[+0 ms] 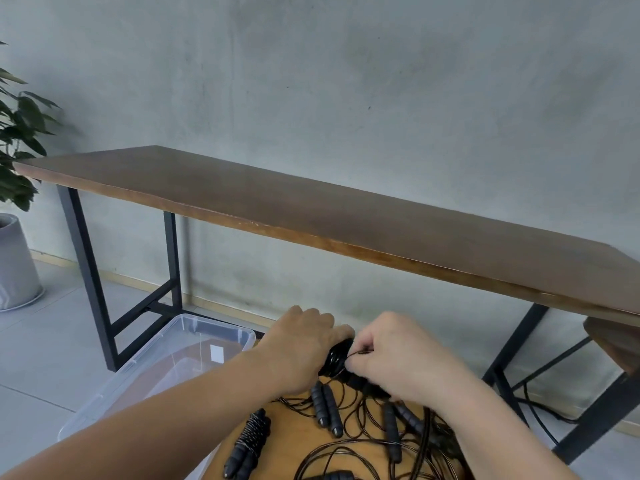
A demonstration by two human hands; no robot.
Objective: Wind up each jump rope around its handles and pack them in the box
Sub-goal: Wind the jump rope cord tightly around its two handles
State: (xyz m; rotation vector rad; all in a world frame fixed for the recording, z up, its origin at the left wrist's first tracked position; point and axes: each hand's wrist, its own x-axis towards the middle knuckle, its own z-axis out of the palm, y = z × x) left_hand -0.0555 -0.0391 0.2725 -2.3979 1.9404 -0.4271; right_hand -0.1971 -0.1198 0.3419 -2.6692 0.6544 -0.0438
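1. Right now both hands meet over the far edge of a small wooden table (pixel 294 441), and between them sits the jump rope being wound (pixel 337 358): a dark bundle of coiled cord around its handles.
2. The left hand (pixel 301 344) is curled over the bundle from the left and above, gripping it; the bundle's long axis seems to run from under that hand down and to the right, towards the other one.
3. The right hand (pixel 398 358) is just right of the bundle, fingers pinched on a thin strand of cord (pixel 358 354) that leads straight back into the coil. So the loose cord lies on the right hand's side, and I would judge that hand does the wrapping while the left only steadies.
4. Both forearms reach forward and converge, wrists slightly lowered.
5. The clear plastic box (pixel 166 358) stands open on the floor to the left, nearer the left arm; I can see no rope in it.
6. One wound rope (pixel 249 441) lies on the table's left part, and loose handles (pixel 327 408) with tangled cord spread below the hands.
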